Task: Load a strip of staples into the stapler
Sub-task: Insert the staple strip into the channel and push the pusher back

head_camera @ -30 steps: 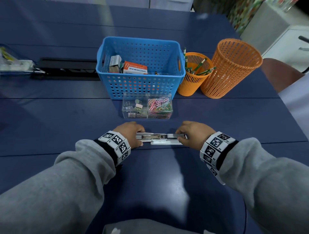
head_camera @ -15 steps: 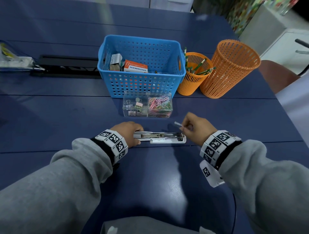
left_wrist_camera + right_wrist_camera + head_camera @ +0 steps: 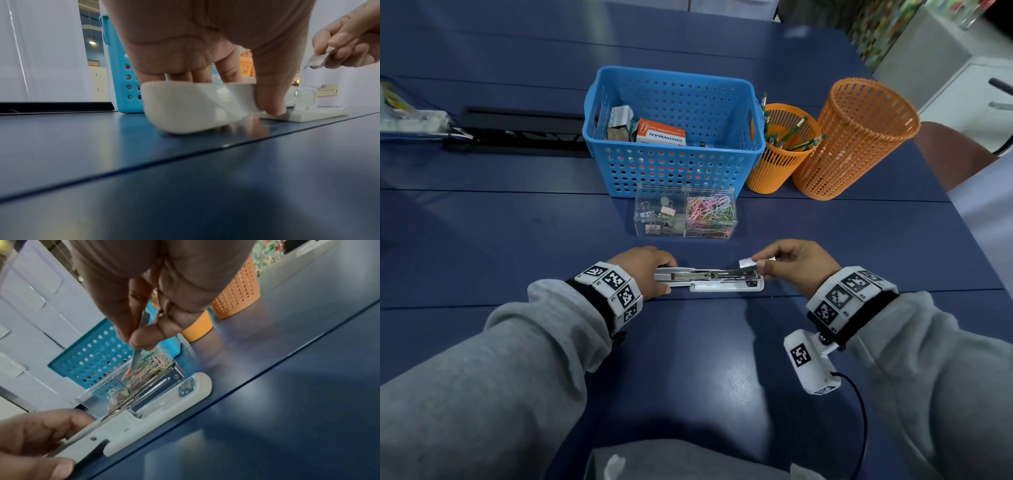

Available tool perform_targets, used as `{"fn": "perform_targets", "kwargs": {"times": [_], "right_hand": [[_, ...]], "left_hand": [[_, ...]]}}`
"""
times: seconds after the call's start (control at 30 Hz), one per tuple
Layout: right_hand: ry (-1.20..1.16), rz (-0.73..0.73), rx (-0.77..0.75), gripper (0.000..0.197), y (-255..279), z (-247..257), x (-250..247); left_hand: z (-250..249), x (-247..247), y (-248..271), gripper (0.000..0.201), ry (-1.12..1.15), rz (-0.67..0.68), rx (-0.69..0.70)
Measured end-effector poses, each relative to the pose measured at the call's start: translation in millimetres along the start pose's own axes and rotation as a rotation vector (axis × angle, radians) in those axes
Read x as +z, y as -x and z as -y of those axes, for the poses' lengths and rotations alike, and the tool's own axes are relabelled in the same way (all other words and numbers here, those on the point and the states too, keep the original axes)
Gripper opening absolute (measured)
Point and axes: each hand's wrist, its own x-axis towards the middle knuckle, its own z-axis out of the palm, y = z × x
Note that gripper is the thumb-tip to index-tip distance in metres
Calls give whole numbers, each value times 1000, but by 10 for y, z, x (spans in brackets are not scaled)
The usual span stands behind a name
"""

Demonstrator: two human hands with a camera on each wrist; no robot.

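Observation:
A white stapler [image 3: 709, 278] lies opened flat on the blue table, its metal staple channel facing up. My left hand [image 3: 645, 270] grips its folded-back top cover [image 3: 191, 105] at the left end, thumb on the near side and fingers behind. My right hand [image 3: 787, 262] pinches a short silver strip of staples [image 3: 747, 263] between thumb and fingers, just above the right end of the channel. The strip [image 3: 318, 59] is tilted and clear of the stapler. In the right wrist view the strip [image 3: 136, 359] points down toward the stapler's base [image 3: 164, 408].
A clear box [image 3: 685, 214] of binder clips and coloured paper clips stands just behind the stapler. Behind it stands a blue basket [image 3: 671, 137] with small boxes. Two orange mesh cups [image 3: 856, 137] stand at the back right, one with pencils. A black tray [image 3: 517, 132] lies at the back left.
My right hand has lifted off the stapler's right end and now holds a strip of staples just above it. The left hand has stayed on the cover.

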Motion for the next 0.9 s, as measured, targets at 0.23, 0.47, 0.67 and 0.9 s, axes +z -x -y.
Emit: {"fn": "perform_targets", "kwargs": {"times": [0.23,0.47,0.67,0.9], "right_hand": [[231,14,-40,24,-30,3,72],[516,24,-65,25,-46,22,74],[825,143,-132,32,-24,64,26],[781,121,-225,25,9,81,82]], "left_hand": [[14,10,-9,31,17,-6,-1],[21,19,-16,31,24,-12,2],[32,30,-11,32,26,-25,-1],[41,29,5,32,33,-23,4]]}}
